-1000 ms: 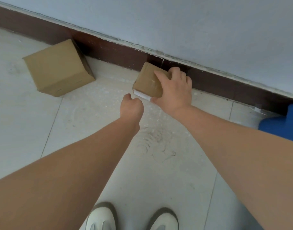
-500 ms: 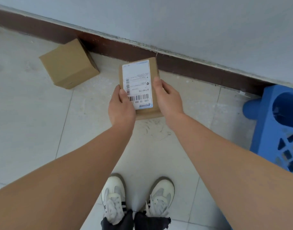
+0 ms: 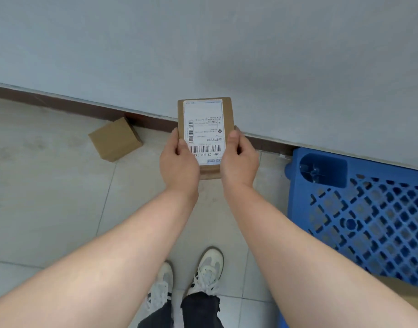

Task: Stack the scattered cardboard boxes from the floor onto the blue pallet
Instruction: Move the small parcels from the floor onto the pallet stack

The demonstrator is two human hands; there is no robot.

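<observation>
Small labelled box (image 3: 205, 129) held up off floor, clamped between left hand (image 3: 179, 165) and right hand (image 3: 238, 159), thumbs on the label face, near end between palms; second box (image 3: 115, 139) on floor by baseboard, left; blue pallet (image 3: 369, 216) right, apart

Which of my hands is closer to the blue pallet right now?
Right. Your right hand grips the labelled box on the side toward the blue pallet; your left hand holds the opposite edge, farther from it.
</observation>
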